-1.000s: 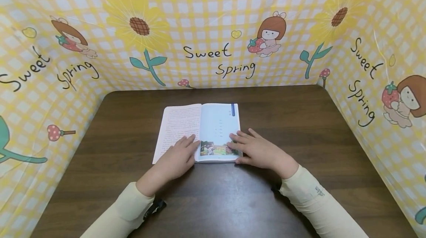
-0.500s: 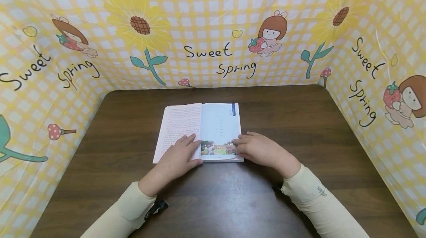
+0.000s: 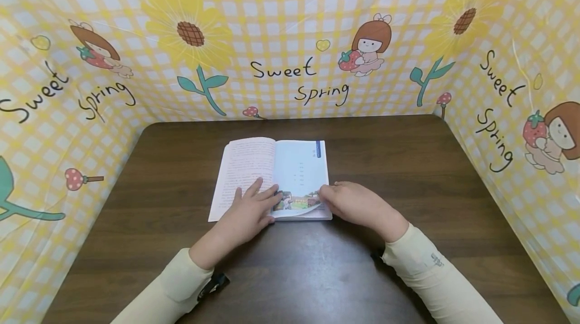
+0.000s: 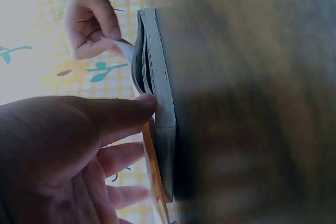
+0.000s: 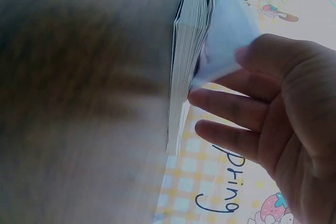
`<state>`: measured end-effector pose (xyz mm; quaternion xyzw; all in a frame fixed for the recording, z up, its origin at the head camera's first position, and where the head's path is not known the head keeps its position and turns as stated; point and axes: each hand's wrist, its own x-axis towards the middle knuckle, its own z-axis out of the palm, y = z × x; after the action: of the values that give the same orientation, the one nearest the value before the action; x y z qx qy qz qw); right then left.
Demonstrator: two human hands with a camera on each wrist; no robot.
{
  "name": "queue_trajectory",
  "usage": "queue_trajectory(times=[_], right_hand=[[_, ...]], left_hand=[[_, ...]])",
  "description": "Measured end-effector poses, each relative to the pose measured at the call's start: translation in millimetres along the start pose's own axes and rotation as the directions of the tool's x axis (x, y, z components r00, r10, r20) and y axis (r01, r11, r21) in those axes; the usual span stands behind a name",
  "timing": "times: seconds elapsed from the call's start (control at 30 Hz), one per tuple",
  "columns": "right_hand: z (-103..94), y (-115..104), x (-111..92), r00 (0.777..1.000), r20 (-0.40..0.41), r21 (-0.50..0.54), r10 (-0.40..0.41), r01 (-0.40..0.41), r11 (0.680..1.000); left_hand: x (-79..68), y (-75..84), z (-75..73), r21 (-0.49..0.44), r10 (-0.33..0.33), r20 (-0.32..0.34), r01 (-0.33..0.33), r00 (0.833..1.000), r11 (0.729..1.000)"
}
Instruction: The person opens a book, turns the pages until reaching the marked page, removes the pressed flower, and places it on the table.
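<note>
An open book (image 3: 294,163) lies on the dark wooden table, a text page on its left and a pale blue page with a picture strip on its right. My right hand (image 3: 362,208) pinches the lower right corner of the blue page (image 5: 231,30) between thumb and forefinger; that corner is lifted and curls off the pages beneath. My left hand (image 3: 244,213) rests with spread fingers on the lower left page and across the centre fold. In the left wrist view the left thumb (image 4: 126,114) touches the book's bottom edge near the spine.
The brown table (image 3: 172,173) extends around the book on all sides. A yellow checked cloth (image 3: 281,21) with sunflowers and lettering hangs behind it and at both sides. Dark straps (image 3: 213,286) show under the sleeves.
My right hand has gone from lying flat on the right page to pinching its corner and raising it. My left hand's fingers have spread and shifted right over the fold.
</note>
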<state>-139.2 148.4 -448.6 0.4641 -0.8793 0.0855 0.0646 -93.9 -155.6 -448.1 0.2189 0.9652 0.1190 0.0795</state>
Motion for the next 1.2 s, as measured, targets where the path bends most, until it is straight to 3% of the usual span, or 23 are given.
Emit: queue_trajectory(times=[0.13,0.3,0.6,0.8,0.87,0.97,1.1,1.2], right_hand=[[-1.8,1,1,0.993,-0.113,-0.044,-0.032,0.028,0.999],[-4.5,1,2,0.963,-0.236,-0.135,-0.126,0.095,0.986],[-12.3,-4,-2,0.914,-0.299,-0.294,-0.274,0.185,0.938],[-13.0,-4,-1,0.863,-0.424,-0.251,-0.274,0.178,0.951],[-12.5,-2,0,0.856,-0.449,-0.218,-0.256,0.173,0.96],[-11.2,0,1,0.882,-0.412,-0.187,-0.228,0.163,0.969],[-8.5,3,1,0.952,-0.254,-0.159,-0.169,0.131,0.979],[-5.8,4,1,0.984,-0.13,-0.125,-0.118,0.102,0.987]], left_hand=[[0.0,0.8,1.4,-0.027,-0.012,0.03,0.012,0.999,1.0],[0.3,0.2,3.1,-0.029,-0.015,0.028,0.016,0.999,0.999],[1.0,0.2,4.8,-0.036,-0.009,-0.059,0.006,0.998,0.999],[0.4,0.8,4.1,-0.061,-0.015,-0.088,0.01,0.996,0.998],[0.9,0.8,2.6,-0.08,-0.013,-0.117,0.004,0.993,0.997],[1.9,0.5,-0.5,-0.123,-0.035,-0.171,0.014,0.985,0.992],[2.6,0.1,-3.2,-0.146,-0.109,-0.245,0.074,0.964,0.986],[1.4,0.0,-3.3,-0.117,-0.141,-0.317,0.108,0.938,0.987]])
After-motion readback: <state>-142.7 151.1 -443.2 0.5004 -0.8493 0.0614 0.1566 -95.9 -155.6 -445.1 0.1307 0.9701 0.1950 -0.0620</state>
